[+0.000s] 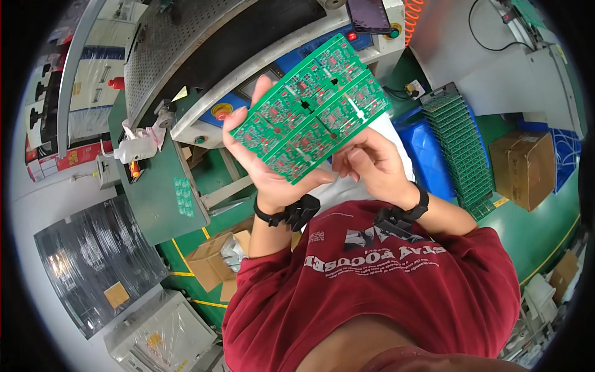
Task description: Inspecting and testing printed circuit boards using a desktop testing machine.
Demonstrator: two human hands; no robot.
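A green circuit board panel [290, 110], crowded with small parts and cut by slots, is tilted up in front of me. My left hand [268, 172] grips its left end, with the fingers at the far edge and the thumb along the near corner. Close by the panel's near edge is my right hand [381, 166], its fingers curled in and the thumb pressed to them. Whether anything small sits in that pinch cannot be made out. Both wrists carry black bands with a small dark device.
Ahead stands a machine with a red stop button [222, 111] and a phone [368, 15] on top. A green rack [458, 146] of boards stands right, beside a cardboard box [524, 167]. At left, a bench [155, 204] bears a white bottle [135, 149] and small boards [183, 196].
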